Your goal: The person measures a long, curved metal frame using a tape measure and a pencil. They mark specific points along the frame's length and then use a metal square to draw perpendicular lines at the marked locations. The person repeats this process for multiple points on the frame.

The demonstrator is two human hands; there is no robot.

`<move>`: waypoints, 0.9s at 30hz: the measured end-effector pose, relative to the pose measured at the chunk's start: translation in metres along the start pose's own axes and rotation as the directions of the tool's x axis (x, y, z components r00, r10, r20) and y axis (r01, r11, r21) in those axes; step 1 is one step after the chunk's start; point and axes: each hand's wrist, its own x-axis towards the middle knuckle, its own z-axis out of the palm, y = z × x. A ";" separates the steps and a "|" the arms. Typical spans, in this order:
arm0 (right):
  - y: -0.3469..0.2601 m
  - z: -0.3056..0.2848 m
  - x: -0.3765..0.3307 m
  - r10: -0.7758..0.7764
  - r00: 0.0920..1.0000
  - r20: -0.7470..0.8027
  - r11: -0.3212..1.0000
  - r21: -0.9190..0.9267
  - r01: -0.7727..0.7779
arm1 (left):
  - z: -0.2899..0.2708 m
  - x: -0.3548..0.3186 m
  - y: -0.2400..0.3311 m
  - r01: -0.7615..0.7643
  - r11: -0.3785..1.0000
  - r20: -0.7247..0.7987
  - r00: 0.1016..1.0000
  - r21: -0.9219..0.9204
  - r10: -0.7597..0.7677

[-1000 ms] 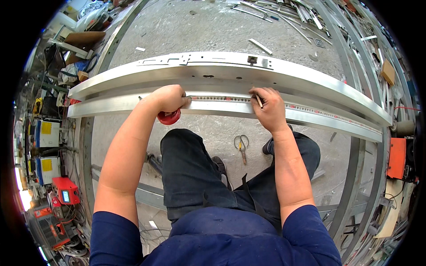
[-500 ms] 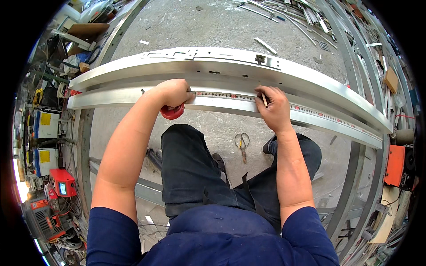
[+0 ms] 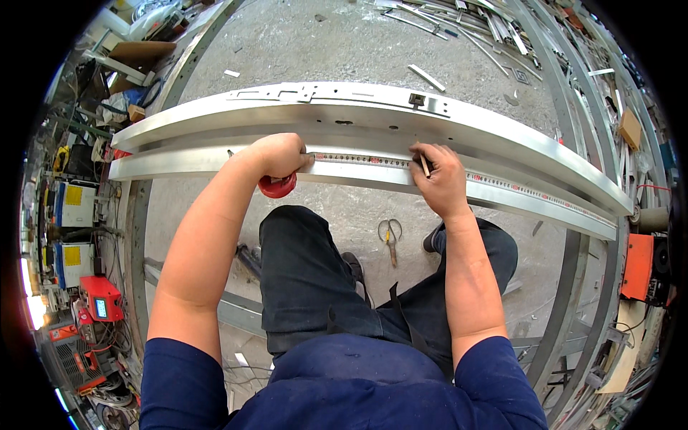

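Note:
A long silver metal beam (image 3: 358, 115) lies across in front of me on the concrete floor. A tape measure's blade (image 3: 502, 185) runs along its near flange toward the right. My left hand (image 3: 276, 154) grips the red tape measure case (image 3: 278, 186) and presses it against the beam's near edge. My right hand (image 3: 438, 175) holds a pencil (image 3: 424, 166) with its tip against the blade on the flange. My legs in dark trousers are below the beam.
Scissors (image 3: 389, 235) lie on the floor between my legs. Loose metal strips (image 3: 459, 21) lie at the back. Red and orange machines (image 3: 97, 301) stand at the left, an orange box (image 3: 636, 265) at the right, a metal frame rail (image 3: 566, 287) beside it.
Both hands stay on the beam; the view has shifted slightly, and the right hand with the pencil sits a little lower on the tape blade.

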 end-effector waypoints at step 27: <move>-0.001 -0.001 -0.001 0.025 1.000 -0.013 1.000 -0.008 -0.025 | -0.005 -0.002 0.007 0.031 0.999 0.036 0.999 0.010 -0.031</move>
